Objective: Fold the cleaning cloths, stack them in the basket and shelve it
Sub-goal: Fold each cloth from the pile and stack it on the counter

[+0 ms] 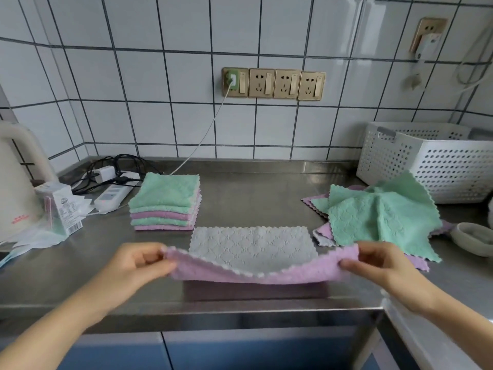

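Steel counter (pixel 253 193) under white tiled wall (pixel 165 30), left hand (pixel 140 263) and right hand (pixel 378 265) pinching lifted corners of purple cloth (pixel 240 276), folded stack (pixel 166 202) left, basket (pixel 432 161) right

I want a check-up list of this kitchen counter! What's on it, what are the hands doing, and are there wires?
Surface: steel counter, bare in the middle.
Job's things: lilac-and-grey cloth being folded; folded stack of green and lilac cloths; loose pile of green and lilac cloths; white perforated plastic basket at back right, contents hidden.
Clutter: cream kettle, small carton, pale bowl.
Grippers: left hand and right hand each pinch a near corner of the cloth.
Cables: white power strip, black cords, white charger lead.
Surroundings: white tiled wall, gold wall sockets.
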A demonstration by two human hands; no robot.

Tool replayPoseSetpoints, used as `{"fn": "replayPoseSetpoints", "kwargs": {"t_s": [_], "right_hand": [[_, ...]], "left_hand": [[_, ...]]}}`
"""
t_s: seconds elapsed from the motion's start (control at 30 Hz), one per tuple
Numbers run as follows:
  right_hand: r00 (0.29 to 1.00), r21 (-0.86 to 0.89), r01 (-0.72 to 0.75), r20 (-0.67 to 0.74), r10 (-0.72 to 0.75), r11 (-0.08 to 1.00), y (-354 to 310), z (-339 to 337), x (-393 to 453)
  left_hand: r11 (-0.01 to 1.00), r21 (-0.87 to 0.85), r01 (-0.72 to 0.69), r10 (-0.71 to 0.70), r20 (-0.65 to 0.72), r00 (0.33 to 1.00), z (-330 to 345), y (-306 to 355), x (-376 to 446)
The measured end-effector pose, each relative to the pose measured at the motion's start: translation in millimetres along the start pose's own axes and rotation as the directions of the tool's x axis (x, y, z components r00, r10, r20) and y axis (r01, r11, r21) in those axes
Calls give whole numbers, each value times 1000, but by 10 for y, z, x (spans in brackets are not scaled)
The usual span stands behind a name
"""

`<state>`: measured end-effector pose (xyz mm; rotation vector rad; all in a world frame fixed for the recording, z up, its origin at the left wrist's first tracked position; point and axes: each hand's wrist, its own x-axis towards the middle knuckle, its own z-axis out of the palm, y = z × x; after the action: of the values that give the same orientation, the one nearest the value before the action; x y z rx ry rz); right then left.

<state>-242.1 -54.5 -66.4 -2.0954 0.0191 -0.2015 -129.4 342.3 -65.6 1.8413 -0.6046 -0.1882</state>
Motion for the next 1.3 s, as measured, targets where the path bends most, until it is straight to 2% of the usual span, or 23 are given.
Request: {"fn": "replayPoseSetpoints", "kwargs": {"t_s": [0.07, 0.13, 0.27, 0.33, 0.43, 0.57, 0.77, 0.93, 1.1, 1.17, 1.23, 1.27, 1.3], "right_hand": [[998, 125, -5, -64, 14, 992, -28, 37, 153], [988, 192, -65, -122, 89, 979, -26, 124, 392], [941, 154, -243, -202, 271, 958, 237, 346, 861], [904, 92, -338, -246, 351, 936, 430, 433, 991], [874, 14, -379, -321, 363, 925, 554, 483, 1063], [877, -51, -366, -354, 326, 929, 581, 487, 1082], [889, -130, -334, -372, 267, 933, 587, 512, 1085], [883, -130, -339, -387, 267, 932, 582, 524, 1074], [873, -194, -367, -409, 265, 910, 566, 546, 1082], [865, -129, -385, -396, 308, 914, 559, 528, 1064], [853, 39, -401, -348, 388, 915, 484, 472, 999], [862, 79, -383, -327, 387, 920, 443, 440, 957], [879, 12, -356, -336, 339, 935, 399, 410, 902]], "left_hand": [[985, -154, 77, -95, -113, 989, 51, -11, 168], [971, -178, 158, -195, -211, 958, 130, -128, 426], [957, 23, 290, -264, -354, 897, 292, -536, 831], [942, 128, 311, -231, -426, 875, 376, -663, 898], [914, 271, 300, -132, -503, 854, 422, -752, 944], [869, 379, 318, -82, -524, 848, 414, -777, 1002], [871, 395, 291, -35, -542, 839, 466, -781, 1004], [860, 425, 284, -2, -553, 833, 500, -787, 996], [850, 401, 341, -48, -586, 809, 501, -825, 1025], [846, 398, 354, -70, -574, 816, 496, -801, 1034], [837, 403, 370, -110, -538, 836, 456, -742, 989], [790, 476, 386, -102, -519, 849, 429, -697, 936], [681, 629, 375, -21, -496, 868, 415, -643, 865]]}}
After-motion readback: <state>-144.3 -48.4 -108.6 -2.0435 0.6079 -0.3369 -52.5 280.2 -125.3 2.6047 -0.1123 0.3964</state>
